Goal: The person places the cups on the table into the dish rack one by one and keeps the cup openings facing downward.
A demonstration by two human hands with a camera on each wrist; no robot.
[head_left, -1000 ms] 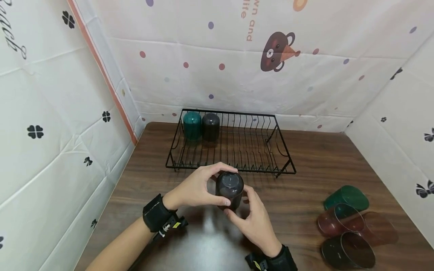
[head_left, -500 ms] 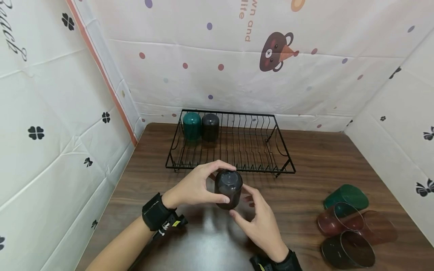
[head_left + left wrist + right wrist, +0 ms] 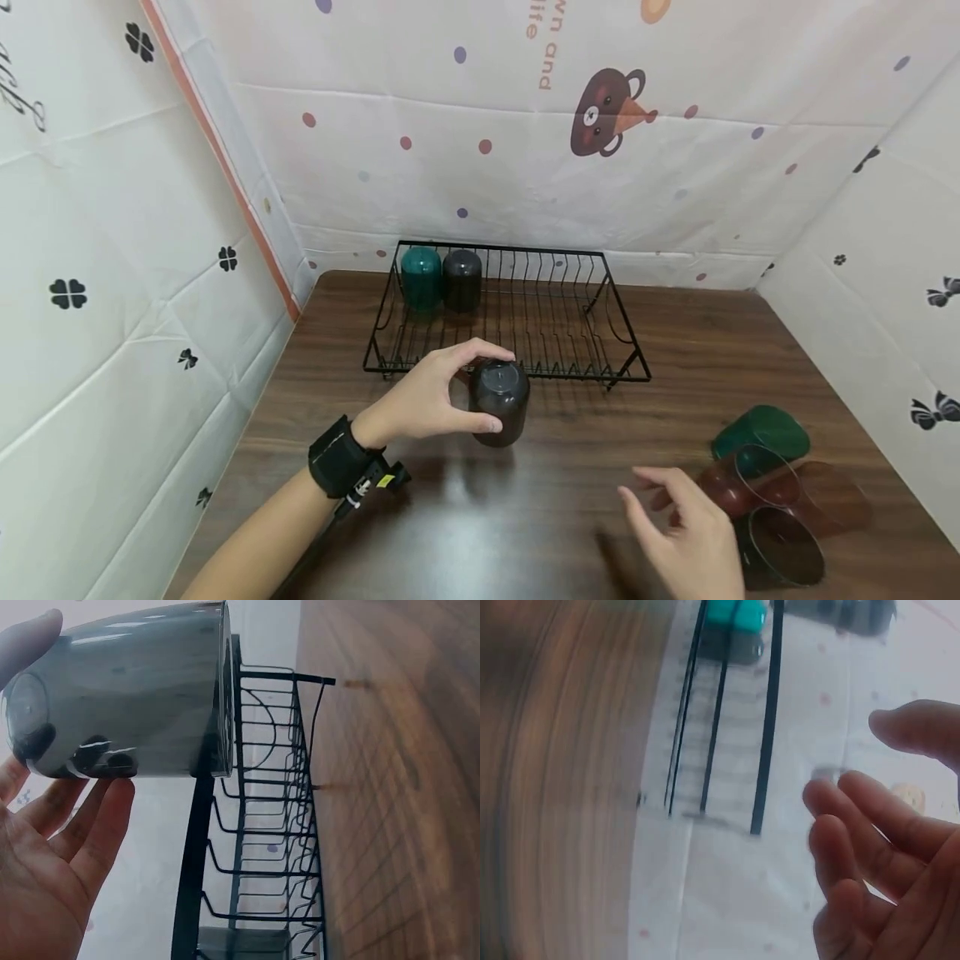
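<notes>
My left hand (image 3: 431,396) grips a dark grey see-through cup (image 3: 501,404), base up, between thumb and fingers. In the left wrist view that cup (image 3: 142,697) is held off the table, with its mouth toward the tabletop and the wire rack (image 3: 191,862) just beyond. My right hand (image 3: 686,533) is apart from it at the right, fingers loosely bent and holding nothing. Nearest to that hand are the lying cups: a dark one (image 3: 783,550), a reddish one (image 3: 731,487), another reddish one (image 3: 840,500) and a green one (image 3: 761,433).
The black wire rack (image 3: 562,375) stands at the back of the wooden table (image 3: 525,525). Upside down in its left end are a teal cup (image 3: 422,279) and a dark grey cup (image 3: 462,282). Patterned cloth walls (image 3: 375,183) enclose the back and sides.
My right hand has let go of the dark grey cup and moved right, close to the lying cups. My left hand has shifted slightly toward the rack with its cup.
</notes>
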